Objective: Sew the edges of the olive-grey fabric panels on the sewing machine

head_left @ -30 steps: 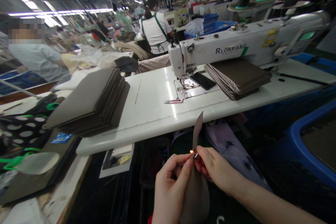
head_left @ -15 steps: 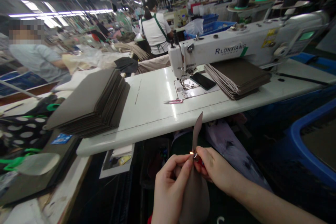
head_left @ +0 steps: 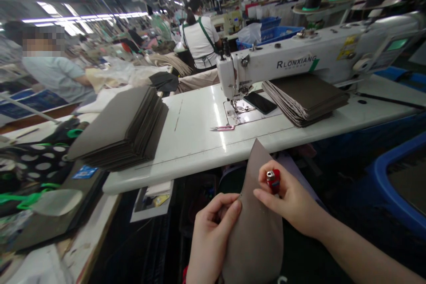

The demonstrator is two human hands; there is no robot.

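Observation:
My left hand (head_left: 213, 235) pinches the edge of a taupe pointed piece of leather-like sheet material (head_left: 253, 235), which hangs down with its tip up. My right hand (head_left: 286, 199) holds a red lighter (head_left: 273, 181) between thumb and fingers, a little to the right of that edge. No flame shows at the lighter's metal head. Both hands are below the front edge of a white sewing table (head_left: 186, 151).
On the table are a RLONXIANG sewing machine (head_left: 293, 60), a black phone (head_left: 260, 103), pink-handled snips (head_left: 222, 128) and a stack of taupe pieces (head_left: 304, 97). Another stack (head_left: 123, 128) lies left. A blue bin (head_left: 396, 177) stands right; co-workers (head_left: 56, 73) sit beyond.
The lighter has moved away from the material's edge to the right, and its small flame is gone. The piece has turned to show its broad face.

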